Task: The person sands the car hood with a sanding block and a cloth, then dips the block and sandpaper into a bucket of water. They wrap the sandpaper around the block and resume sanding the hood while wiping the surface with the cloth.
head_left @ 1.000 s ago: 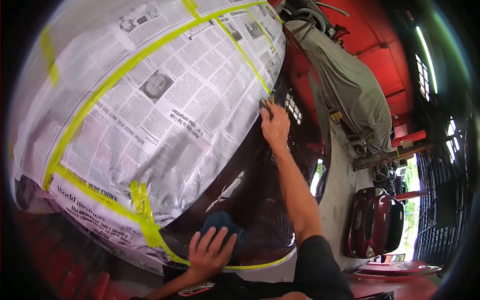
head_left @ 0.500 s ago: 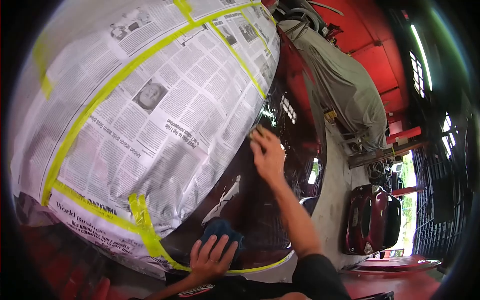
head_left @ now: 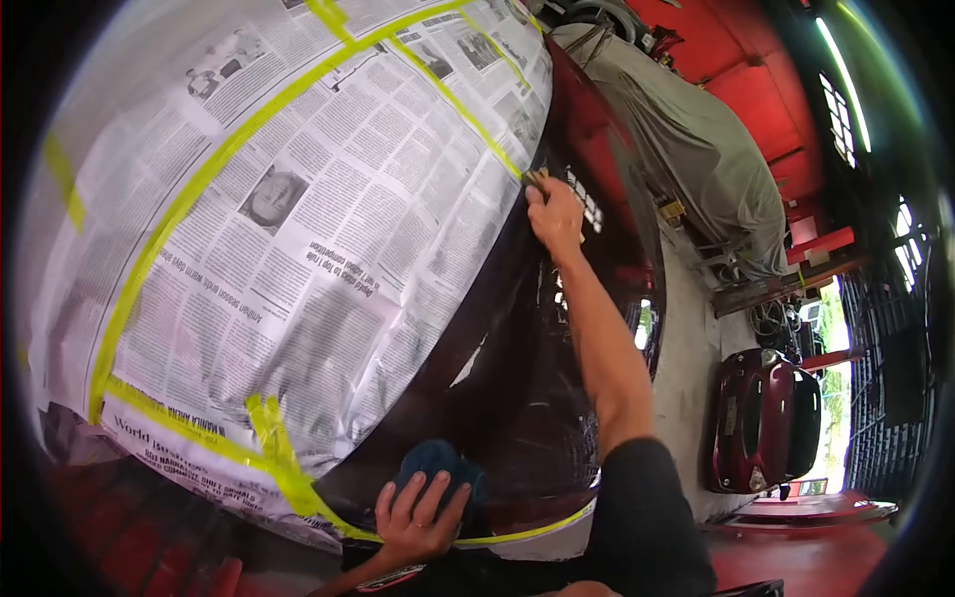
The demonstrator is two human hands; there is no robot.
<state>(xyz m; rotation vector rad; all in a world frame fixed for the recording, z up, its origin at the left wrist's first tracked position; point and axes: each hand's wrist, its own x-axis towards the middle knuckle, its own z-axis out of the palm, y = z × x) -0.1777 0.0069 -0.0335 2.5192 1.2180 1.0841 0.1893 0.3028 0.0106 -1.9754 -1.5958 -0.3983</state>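
A glossy dark maroon car panel curves up in front of me, bordered by newspaper masking on its left. Low on the panel, my left hand lies over a bunched blue cloth, fingers curled onto it. My right hand reaches far up the panel, pinching a small tan-and-dark flat piece against the surface, right by the paper's edge. What kind of piece it is I cannot tell. Yellow-green masking tape fixes the paper and also runs along the panel's bottom edge.
To the right stands a vehicle under a grey cover, in front of a red wall. A maroon car is parked lower right, near a dark metal grille gate. Concrete floor lies between.
My right hand has slid up along the paper's edge with the small piece, farther from me. My left hand stays on the blue cloth. The whole view has shifted slightly.
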